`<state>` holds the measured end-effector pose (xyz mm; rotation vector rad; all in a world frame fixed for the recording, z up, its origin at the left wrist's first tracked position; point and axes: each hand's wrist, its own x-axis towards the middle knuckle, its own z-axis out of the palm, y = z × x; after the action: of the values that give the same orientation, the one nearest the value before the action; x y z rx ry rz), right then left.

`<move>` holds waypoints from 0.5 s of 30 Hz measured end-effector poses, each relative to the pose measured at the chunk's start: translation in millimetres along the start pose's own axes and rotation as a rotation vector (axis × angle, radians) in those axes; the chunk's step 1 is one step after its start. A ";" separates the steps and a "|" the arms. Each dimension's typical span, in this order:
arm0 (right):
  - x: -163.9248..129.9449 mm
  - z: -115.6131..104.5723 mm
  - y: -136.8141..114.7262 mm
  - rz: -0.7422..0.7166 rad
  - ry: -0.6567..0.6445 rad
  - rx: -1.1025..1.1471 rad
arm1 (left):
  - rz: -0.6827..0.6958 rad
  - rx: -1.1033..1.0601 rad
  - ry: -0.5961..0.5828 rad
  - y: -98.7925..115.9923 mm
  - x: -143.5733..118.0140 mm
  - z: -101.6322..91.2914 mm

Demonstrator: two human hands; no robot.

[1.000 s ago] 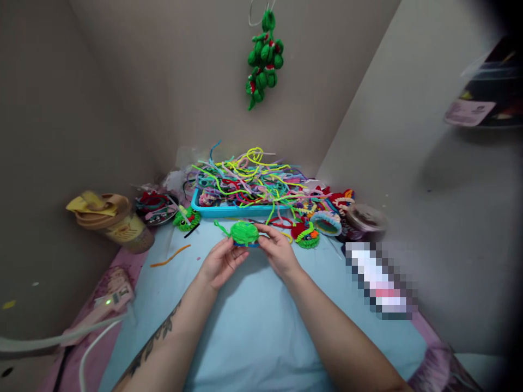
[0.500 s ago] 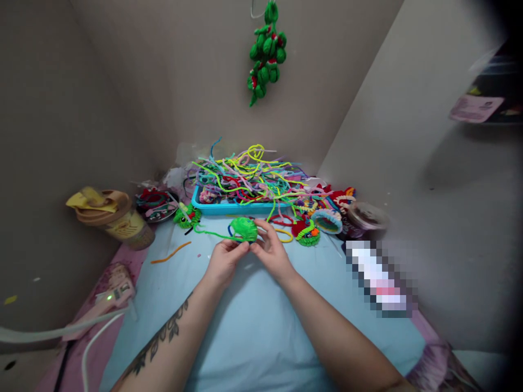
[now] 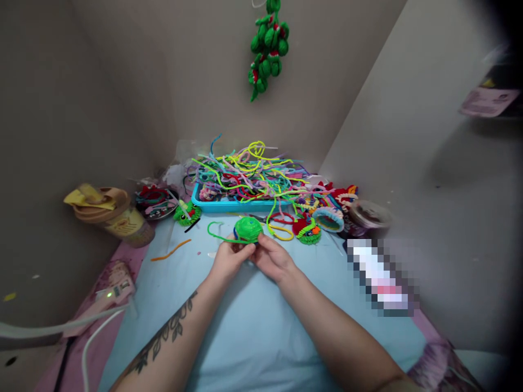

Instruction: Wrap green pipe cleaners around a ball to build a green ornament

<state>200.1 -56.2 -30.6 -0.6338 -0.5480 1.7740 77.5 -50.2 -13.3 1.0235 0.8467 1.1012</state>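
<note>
Between my two hands is a round green coil of fuzzy pipe cleaner [image 3: 248,228], with a bit of dark blue along its lower left edge. My left hand [image 3: 232,258] pinches it from the lower left, thumb across the near side. Around its lower right edge, the fingers of my right hand [image 3: 273,256] are closed. A loose green end [image 3: 216,233] trails out to the left above the blue cloth. Just beyond my right hand lie a pair of scissors with red and yellow handles [image 3: 281,233] and a red and green pipe-cleaner figure [image 3: 306,231] with an orange beak.
A blue tray [image 3: 245,207] heaped with coloured pipe cleaners stands at the back. Left are a green figure [image 3: 187,214], an orange strip [image 3: 170,250] and a lidded cup [image 3: 126,218]. Right are a light-blue ring [image 3: 327,219], a jar [image 3: 370,218] and a pixelated object [image 3: 379,277].
The green coil has turned so its round face shows more fully. My right fingers have slid lower on its edge, and the loose end has swung nearer.
</note>
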 end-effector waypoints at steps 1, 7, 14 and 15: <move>0.8 -1.0 -0.8 -0.006 0.029 0.011 | 0.025 -0.002 0.045 -0.3 0.3 -0.8; 5.0 -6.4 -1.9 -0.047 0.124 0.040 | 0.168 0.159 0.227 -1.5 2.2 -8.4; -0.6 4.6 -0.5 -0.067 0.088 0.046 | 0.195 0.306 0.180 -1.2 4.3 -10.7; -1.9 6.7 -0.3 -0.085 0.086 0.013 | 0.177 0.280 0.186 -1.0 4.2 -10.5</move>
<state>196.4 -58.2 -25.1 -0.6650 -0.4971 1.6616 69.2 -43.9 -17.7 1.2606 1.0982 1.2656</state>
